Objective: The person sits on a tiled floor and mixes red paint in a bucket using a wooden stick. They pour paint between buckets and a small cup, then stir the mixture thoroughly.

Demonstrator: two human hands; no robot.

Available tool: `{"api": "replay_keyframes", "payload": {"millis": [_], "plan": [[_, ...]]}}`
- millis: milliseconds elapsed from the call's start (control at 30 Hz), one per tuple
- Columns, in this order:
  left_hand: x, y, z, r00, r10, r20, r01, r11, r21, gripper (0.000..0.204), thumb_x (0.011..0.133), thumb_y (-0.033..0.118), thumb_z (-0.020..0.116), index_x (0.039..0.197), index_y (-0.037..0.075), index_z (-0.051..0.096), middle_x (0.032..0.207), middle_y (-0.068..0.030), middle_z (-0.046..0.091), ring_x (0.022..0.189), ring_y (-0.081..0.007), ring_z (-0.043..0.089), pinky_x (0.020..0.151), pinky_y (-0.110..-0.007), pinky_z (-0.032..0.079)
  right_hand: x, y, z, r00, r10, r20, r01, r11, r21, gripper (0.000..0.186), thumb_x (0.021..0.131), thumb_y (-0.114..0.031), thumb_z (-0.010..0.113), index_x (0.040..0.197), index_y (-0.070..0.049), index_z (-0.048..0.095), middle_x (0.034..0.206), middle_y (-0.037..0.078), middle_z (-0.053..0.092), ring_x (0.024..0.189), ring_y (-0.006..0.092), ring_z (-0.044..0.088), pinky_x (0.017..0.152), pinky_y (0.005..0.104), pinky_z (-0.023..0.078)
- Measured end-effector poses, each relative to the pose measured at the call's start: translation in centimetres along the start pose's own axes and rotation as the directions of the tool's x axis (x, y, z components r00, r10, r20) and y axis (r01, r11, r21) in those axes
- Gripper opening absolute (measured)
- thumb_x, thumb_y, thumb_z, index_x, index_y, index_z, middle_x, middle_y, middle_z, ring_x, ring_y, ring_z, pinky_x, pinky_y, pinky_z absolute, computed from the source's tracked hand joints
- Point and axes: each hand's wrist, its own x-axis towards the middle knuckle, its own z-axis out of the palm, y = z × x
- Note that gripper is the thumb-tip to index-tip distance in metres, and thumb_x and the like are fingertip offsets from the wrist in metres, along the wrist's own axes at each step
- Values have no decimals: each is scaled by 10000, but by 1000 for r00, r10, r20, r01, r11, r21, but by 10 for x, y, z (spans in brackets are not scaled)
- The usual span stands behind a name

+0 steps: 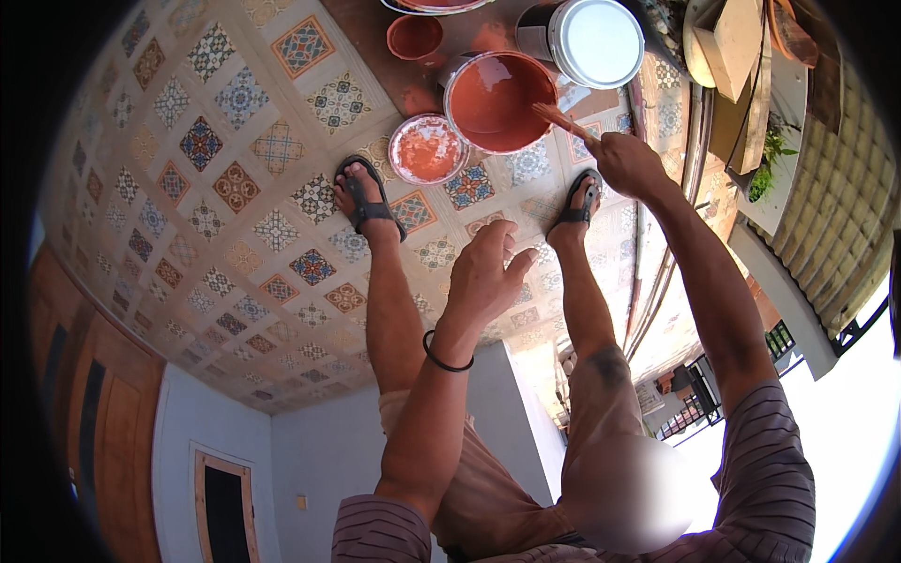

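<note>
Paint bucket (507, 150) on tiled floor (277, 230) is uncovered, smeared lid (427, 150) beside it; right hand (621, 167) grips wooden stick (569, 125), tip over the red-brown paint (493, 94); left hand (483, 272) empty, loosely curled; amount left to do unclear.

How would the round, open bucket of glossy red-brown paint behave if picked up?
The bucket would probably feel heavy, since a broad pool of paint shows inside. Because the top is open, that paint would likely slosh or spill if tipped. The rim looks smeared with red, so a grip there might slip.
</note>
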Motion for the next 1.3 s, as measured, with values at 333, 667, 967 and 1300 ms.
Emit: {"api": "replay_keyframes", "payload": {"millis": [333, 667, 967, 1300], "plan": [[1, -5, 1, 1000, 30, -8, -30, 1000, 2, 437, 915, 183, 835, 1243, -22, 633, 1042, -197, 710, 908, -347, 715, 818, -457, 576, -18, 17, 9, 985, 169, 40, -166, 983, -73, 579, 1147, -462, 421, 1081, 32, 715, 1006, 267, 765, 997, 472, 736, 890, 580, 554], [2, -3, 3, 1000, 17, -7, -17, 1000, 11, 440, 913, 199, 839, 1235, -20, 634, 1039, -194, 710, 906, -347, 718, 819, -457, 577, -3, 13, 38, 980, -122, -157, 137, 987, 89, 401, 1155, -425, 487, 1076, -40, 563, 821, 268, 697, 831, 502, 702, 726, 592, 516], [2, -1, 9, 1000, -8, 16, 8, 1000, 20, 431, 919, 205, 836, 1231, -20, 641, 1032, -180, 711, 909, -337, 716, 827, -449, 575, 9, 50, 69, 990, -38, -134, 51, 994, 99, 529, 1145, -490, 466, 1042, 3, 625, 852, 331, 696, 877, 540, 700, 797, 613, 525], [4, -1, 8, 1000, 28, -3, -28, 1000, 12, 441, 918, 202, 837, 1242, -21, 640, 1044, -189, 713, 919, -344, 714, 835, -453, 575, -41, 22, 32, 979, -25, -202, 52, 990, 130, 419, 1111, -417, 580, 1014, -9, 590, 855, 277, 720, 812, 486, 719, 739, 580, 552]]}}
